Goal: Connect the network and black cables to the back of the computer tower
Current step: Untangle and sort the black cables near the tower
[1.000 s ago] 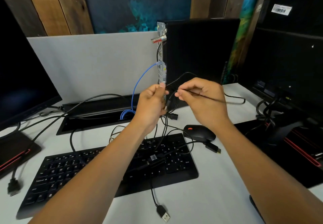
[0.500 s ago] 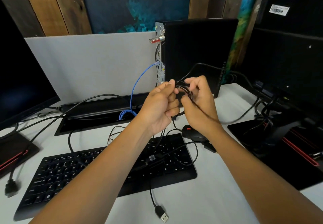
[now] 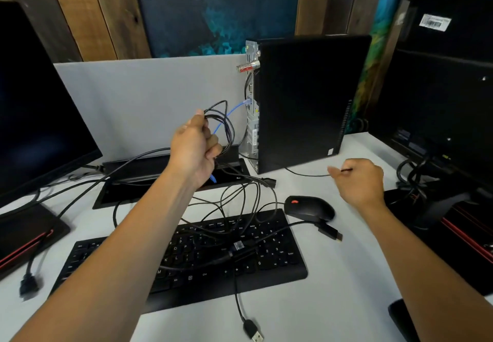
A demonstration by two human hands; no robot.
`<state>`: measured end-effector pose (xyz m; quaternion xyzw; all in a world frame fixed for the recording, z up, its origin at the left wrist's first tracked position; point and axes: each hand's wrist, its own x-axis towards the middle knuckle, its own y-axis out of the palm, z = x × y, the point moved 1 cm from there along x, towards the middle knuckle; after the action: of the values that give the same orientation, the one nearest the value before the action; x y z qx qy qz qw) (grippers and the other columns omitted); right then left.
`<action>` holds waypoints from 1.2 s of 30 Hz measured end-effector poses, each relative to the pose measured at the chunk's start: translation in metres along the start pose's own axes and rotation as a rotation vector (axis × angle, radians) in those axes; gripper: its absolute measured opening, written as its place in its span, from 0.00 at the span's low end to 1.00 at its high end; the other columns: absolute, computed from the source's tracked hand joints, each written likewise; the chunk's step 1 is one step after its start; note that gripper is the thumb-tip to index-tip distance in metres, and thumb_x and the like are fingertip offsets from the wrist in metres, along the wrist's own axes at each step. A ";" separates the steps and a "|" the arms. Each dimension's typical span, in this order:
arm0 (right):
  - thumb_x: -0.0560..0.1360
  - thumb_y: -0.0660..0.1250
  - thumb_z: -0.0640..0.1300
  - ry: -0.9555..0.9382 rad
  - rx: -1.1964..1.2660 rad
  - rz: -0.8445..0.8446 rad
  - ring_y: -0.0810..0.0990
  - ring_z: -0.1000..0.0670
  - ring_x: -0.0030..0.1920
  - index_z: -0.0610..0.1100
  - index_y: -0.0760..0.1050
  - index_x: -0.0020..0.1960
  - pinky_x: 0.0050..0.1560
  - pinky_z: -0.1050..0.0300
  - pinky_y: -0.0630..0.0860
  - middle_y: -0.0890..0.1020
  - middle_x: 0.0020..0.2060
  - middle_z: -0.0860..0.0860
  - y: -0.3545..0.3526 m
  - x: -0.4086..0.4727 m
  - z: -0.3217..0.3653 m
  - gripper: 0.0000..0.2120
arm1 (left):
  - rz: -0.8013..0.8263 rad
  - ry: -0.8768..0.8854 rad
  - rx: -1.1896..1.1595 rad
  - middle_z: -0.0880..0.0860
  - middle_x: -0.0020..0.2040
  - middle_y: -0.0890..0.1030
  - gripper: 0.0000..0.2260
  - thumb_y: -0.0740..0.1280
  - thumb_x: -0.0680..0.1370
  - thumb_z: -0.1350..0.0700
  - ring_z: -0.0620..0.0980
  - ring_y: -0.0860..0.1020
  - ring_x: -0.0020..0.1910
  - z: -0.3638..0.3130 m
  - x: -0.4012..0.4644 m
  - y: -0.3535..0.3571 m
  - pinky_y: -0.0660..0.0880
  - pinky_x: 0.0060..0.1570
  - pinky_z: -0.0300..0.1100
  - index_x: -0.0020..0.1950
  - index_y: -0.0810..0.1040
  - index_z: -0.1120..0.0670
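Left hand [image 3: 196, 152] is gripping looped black cables [image 3: 222, 125] beside the computer tower [image 3: 306, 101] rear; right hand [image 3: 358, 181] is pinching one black strand above the surface [image 3: 333, 301]; blue network cable [image 3: 226, 116] is sitting plugged into the tower

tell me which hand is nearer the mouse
Right. The right hand hovers just above and right of the mouse; the left hand is farther up-left, holding coiled black cables.
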<state>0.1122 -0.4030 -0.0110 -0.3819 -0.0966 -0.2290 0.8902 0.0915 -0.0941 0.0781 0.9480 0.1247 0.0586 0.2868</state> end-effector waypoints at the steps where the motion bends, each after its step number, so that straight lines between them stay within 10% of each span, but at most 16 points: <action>1: 0.76 0.73 0.44 0.042 -0.080 -0.011 0.73 0.42 0.29 0.36 0.70 0.31 0.35 0.54 0.75 0.73 0.26 0.44 0.000 0.001 -0.004 0.20 | -0.019 0.006 -0.008 0.46 0.25 0.58 0.16 0.58 0.86 0.54 0.44 0.54 0.22 0.000 0.002 -0.003 0.50 0.23 0.38 0.37 0.66 0.52; 8: 0.78 0.69 0.41 -0.004 -0.264 0.042 0.73 0.43 0.31 0.41 0.66 0.32 0.34 0.56 0.71 0.75 0.31 0.45 0.003 -0.008 0.005 0.18 | -0.094 0.013 -0.066 0.47 0.25 0.57 0.17 0.57 0.86 0.53 0.45 0.53 0.23 -0.007 0.003 -0.015 0.53 0.22 0.38 0.37 0.66 0.53; 15: 0.83 0.64 0.50 0.446 1.024 0.815 0.60 0.52 0.31 0.46 0.70 0.38 0.32 0.58 0.66 0.62 0.31 0.51 -0.007 -0.028 0.077 0.17 | 0.055 0.124 0.194 0.48 0.27 0.73 0.15 0.52 0.88 0.52 0.45 0.62 0.24 0.014 -0.003 -0.015 0.57 0.28 0.40 0.42 0.66 0.53; 21: 0.82 0.60 0.43 0.077 1.324 1.086 0.72 0.51 0.36 0.43 0.74 0.44 0.40 0.56 0.73 0.74 0.36 0.48 -0.032 -0.048 0.123 0.09 | 0.149 0.117 0.295 0.57 0.53 0.86 0.12 0.52 0.88 0.51 0.47 0.75 0.26 0.026 -0.006 -0.014 0.64 0.27 0.38 0.47 0.65 0.53; 28: 0.84 0.59 0.47 0.107 1.785 0.594 0.57 0.57 0.25 0.44 0.76 0.45 0.26 0.65 0.56 0.63 0.26 0.55 -0.067 -0.019 0.119 0.13 | -0.030 -0.027 0.143 0.55 0.41 0.85 0.11 0.56 0.86 0.55 0.45 0.64 0.23 0.027 0.008 -0.032 0.58 0.26 0.37 0.44 0.68 0.53; 36: 0.86 0.59 0.46 0.403 1.833 -0.042 0.56 0.55 0.28 0.40 0.77 0.66 0.29 0.63 0.59 0.62 0.29 0.54 -0.064 0.025 0.043 0.15 | 0.104 -0.179 -0.110 0.46 0.23 0.60 0.17 0.59 0.83 0.52 0.43 0.54 0.19 0.026 0.008 -0.062 0.51 0.21 0.37 0.34 0.66 0.51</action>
<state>0.1036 -0.4186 0.0683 0.5169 -0.0903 -0.1416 0.8394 0.0909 -0.0561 0.0226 0.9375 0.0460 -0.0048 0.3449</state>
